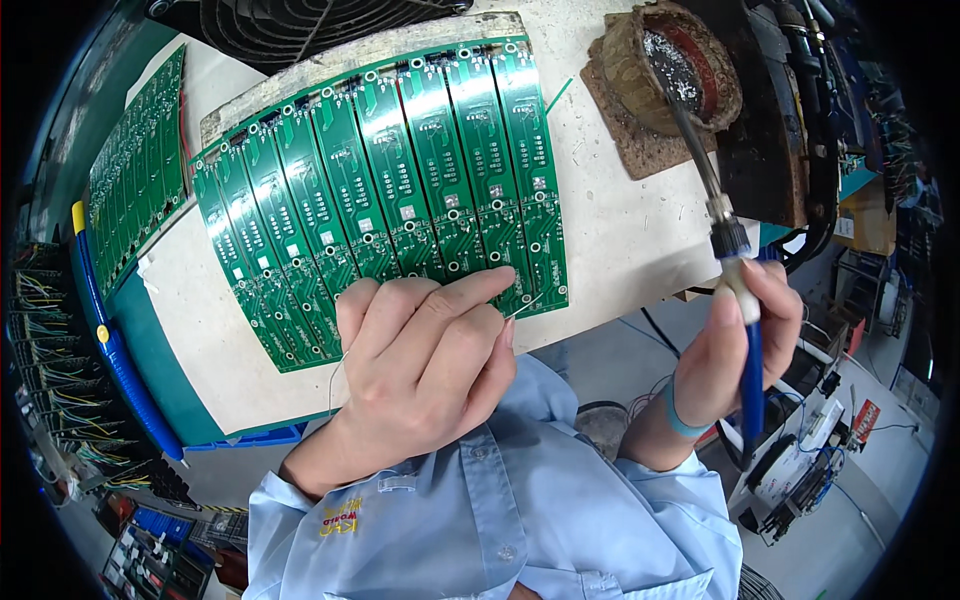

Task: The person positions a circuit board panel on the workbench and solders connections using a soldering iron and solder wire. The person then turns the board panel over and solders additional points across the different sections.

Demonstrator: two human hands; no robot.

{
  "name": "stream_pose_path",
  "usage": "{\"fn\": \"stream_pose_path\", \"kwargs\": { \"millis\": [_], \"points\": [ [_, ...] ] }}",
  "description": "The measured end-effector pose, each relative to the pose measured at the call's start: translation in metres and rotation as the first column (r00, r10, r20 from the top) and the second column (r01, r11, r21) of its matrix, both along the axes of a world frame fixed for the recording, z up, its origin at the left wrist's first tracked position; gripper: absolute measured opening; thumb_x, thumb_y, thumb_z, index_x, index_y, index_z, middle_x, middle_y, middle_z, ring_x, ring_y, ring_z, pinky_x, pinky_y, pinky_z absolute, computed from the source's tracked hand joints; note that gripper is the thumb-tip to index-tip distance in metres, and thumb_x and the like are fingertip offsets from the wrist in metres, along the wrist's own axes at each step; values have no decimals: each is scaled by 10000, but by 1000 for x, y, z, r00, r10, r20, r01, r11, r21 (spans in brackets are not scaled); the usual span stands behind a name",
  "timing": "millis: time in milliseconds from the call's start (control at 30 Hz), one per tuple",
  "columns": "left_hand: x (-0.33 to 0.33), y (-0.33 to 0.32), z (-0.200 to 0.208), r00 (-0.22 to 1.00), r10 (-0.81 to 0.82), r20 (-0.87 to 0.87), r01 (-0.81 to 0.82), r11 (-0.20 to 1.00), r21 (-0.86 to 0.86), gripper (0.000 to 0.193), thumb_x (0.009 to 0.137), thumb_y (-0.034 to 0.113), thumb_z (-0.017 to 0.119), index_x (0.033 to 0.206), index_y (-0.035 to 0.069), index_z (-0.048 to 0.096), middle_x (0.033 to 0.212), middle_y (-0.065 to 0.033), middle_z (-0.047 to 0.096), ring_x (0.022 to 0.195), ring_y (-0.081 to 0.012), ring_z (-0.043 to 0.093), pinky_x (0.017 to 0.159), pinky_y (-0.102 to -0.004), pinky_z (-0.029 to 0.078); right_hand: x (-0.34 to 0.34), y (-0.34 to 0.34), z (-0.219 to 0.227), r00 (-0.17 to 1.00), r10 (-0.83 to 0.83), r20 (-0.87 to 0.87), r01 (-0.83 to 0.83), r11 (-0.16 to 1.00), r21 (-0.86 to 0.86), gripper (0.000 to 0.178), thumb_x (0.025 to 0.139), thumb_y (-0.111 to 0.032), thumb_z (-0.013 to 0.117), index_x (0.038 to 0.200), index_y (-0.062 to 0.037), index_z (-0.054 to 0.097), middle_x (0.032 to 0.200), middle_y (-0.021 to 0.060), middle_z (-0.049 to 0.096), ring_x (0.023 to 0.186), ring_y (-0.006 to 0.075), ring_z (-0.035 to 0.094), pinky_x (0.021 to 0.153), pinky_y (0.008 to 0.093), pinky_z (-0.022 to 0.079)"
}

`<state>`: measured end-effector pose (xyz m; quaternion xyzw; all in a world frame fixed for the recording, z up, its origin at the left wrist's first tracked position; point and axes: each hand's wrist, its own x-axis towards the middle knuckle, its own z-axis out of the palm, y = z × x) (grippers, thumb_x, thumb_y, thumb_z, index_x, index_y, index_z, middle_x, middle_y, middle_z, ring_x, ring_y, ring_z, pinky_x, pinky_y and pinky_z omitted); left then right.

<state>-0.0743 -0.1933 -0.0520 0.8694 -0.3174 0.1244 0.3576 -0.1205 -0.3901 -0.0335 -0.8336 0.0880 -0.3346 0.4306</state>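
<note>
A panel of green circuit boards (375, 180) lies on the pale work surface in front of me. My left hand (420, 345) rests over its near edge, index finger stretched onto the boards. Thin solder wire (332, 388) runs through that hand, and its end sticks out past the thumb over the panel's near right corner. On the right, my right hand (722, 355) grips the blue handle of a soldering iron (732, 240). The iron's metal shaft points up and away into a round, crusted cup (632, 92) with silvery bits inside. The rim hides where its tip touches.
Another green board panel (135, 170) lies at the far left. Near it is a blue pen-like tool (122, 360) with yellow parts. A black fan grille (290, 25) stands at the back. The cup sits on a brown pad (640, 150), with dark equipment (765, 130) to its right.
</note>
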Motion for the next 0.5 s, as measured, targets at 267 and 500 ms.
{"fn": "stream_pose_path", "kwargs": {
  "millis": [267,500],
  "points": [
    [-2,2,-2,999,-2,34,3,1000,-22,103,700,78,633,758,86,548,916,-2,651,655,-161,459,715,-290,351,-6,31,0,993,58,103,-95,910,403,186,837,-202,580,917,-35,575,807,146,604,629,179,559,679,282,425],
    [-19,28,3,988,-145,50,151,976,-160,84,743,78,641,791,81,572,854,-7,627,588,-162,458,626,-285,375,4,36,-26,935,332,-124,-353,906,-235,189,872,-77,533,1045,-55,460,910,170,633,763,217,603,621,292,492]
  ]
}}
